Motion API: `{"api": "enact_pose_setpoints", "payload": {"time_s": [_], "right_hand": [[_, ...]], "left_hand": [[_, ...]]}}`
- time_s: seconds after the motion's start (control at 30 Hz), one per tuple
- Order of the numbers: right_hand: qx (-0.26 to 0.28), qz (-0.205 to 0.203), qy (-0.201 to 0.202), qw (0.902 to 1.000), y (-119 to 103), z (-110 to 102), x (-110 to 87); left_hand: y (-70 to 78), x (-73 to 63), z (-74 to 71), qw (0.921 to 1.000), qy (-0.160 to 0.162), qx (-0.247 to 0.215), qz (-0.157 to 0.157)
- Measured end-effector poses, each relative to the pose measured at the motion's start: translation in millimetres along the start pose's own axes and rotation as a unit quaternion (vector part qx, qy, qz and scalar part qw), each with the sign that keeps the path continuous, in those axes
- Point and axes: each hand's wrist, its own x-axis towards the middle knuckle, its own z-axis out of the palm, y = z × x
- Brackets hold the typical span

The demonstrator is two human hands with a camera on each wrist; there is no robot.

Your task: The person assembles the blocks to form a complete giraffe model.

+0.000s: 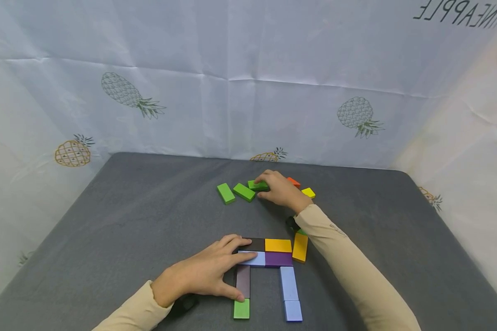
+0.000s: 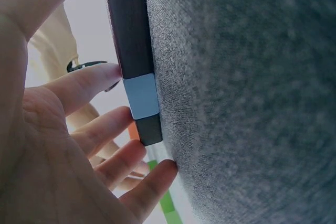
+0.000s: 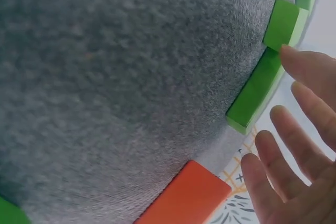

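Coloured blocks (image 1: pixel 279 259), near: two columns (image 1: pixel 289 283) are set left and right, joined across their far ends by two rows (image 1: pixel 278 245).
Left hand (image 1: pixel 205 269): fingers are spread along the left side, thumb at the light green block (image 1: pixel 241 310); rows could be skewed by a drag.
Right hand (image 1: pixel 280 189), far: fingers are parted, nothing visibly pinched, at a dark green block (image 3: pixel 254 92).
Second green block (image 1: pixel 244 192), left of it: could be knocked by a careless thumb.
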Motion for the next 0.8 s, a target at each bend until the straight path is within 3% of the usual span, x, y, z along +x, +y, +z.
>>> {"api": "enact_pose_setpoints", "payload": {"time_s": [0.43,0.8], "right_hand": [[-0.024,0.007,-0.036,0.9990,-6,1,12.2],[-0.036,0.016,-0.027,0.9989,-5,7,13.6]], "left_hand": [[-0.4,0.0,0.5,1.0000,0.001,0.001,0.000],[0.0,1.1,-0.3,1.0000,0.001,-0.001,-0.001]]}}
